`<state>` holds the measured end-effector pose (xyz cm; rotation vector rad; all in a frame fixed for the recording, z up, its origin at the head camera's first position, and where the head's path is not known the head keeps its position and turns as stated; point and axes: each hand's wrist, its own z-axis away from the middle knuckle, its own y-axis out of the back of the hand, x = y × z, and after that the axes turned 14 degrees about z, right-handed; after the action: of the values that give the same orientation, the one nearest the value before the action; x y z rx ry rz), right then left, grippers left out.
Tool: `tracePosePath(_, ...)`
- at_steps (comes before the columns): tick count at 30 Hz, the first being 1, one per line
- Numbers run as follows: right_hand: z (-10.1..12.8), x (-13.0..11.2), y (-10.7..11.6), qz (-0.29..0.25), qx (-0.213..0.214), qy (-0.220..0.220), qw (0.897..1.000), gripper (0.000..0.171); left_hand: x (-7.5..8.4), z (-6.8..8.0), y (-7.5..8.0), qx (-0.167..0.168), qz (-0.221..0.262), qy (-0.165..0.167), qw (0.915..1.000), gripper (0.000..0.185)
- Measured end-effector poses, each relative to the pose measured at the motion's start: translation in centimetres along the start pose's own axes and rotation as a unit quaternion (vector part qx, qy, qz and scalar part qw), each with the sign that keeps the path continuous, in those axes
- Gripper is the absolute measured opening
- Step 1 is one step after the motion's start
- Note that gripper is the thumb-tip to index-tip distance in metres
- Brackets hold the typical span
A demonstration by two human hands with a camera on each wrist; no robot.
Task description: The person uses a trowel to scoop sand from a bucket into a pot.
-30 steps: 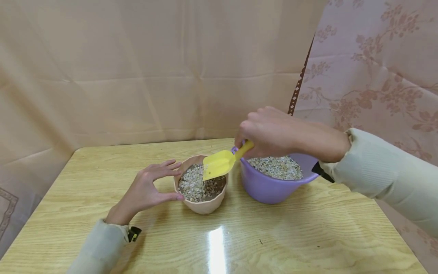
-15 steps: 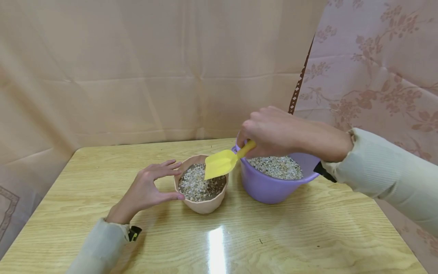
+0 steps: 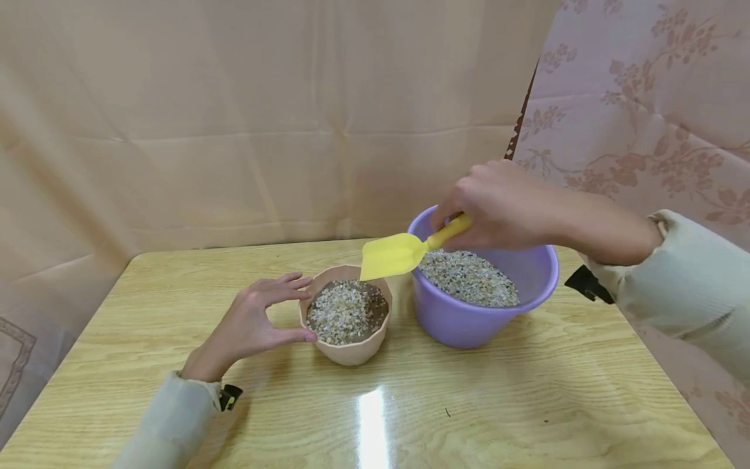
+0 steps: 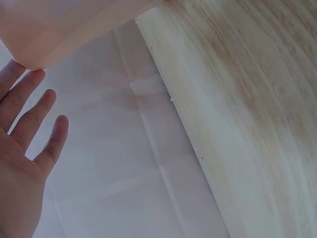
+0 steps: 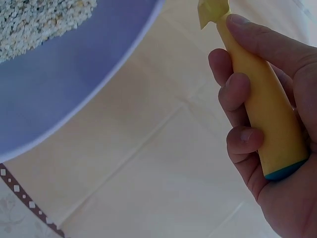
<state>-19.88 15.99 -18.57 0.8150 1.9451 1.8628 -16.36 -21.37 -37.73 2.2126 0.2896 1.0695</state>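
Note:
A yellow scoop (image 3: 389,255) hangs above the back right rim of a peach faceted pot (image 3: 349,354), with no gravel visible on its blade. My right hand (image 3: 500,207) grips its handle, the fingers curled round it in the right wrist view. Inside the pot, pale gravel (image 3: 340,312) lies heaped over a brown surface. At the pot's left side, my left hand (image 3: 252,319) touches the rim with thumb and fingertips, the fingers nearly straight and spread. Right of the pot stands a purple tub (image 3: 454,326) holding more gravel (image 3: 469,279), partly behind my right hand.
Both containers stand on a wood-grain table (image 3: 281,417). A beige curtain (image 3: 234,130) hangs behind its back edge, and a floral cloth (image 3: 656,130) hangs at the right. Small dark specks lie near the front.
My right hand has drawn the scoop up and to the right, away from the pot's middle. Gravel that was falling off the blade has stopped. My left hand stays at the rim.

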Motion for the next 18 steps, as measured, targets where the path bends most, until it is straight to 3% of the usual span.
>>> tracePosePath(6,2.3,1.8,0.2,-0.002,0.035,-0.038,0.999,0.015,0.9,-0.4,-0.3,0.013,-0.013,-0.012,0.9998,0.046)
tracePosePath(10,4.0,3.3,0.2,-0.005,0.046,-0.054,0.998,0.019,1.6,-1.5,-0.6,0.017,-0.020,-0.020,0.9995,0.037)
tracePosePath(18,6.4,5.0,-1.0,0.020,0.029,-0.093,0.995,0.026,3.2,-4.2,-0.3,0.000,-0.029,-0.060,0.9978,0.034)
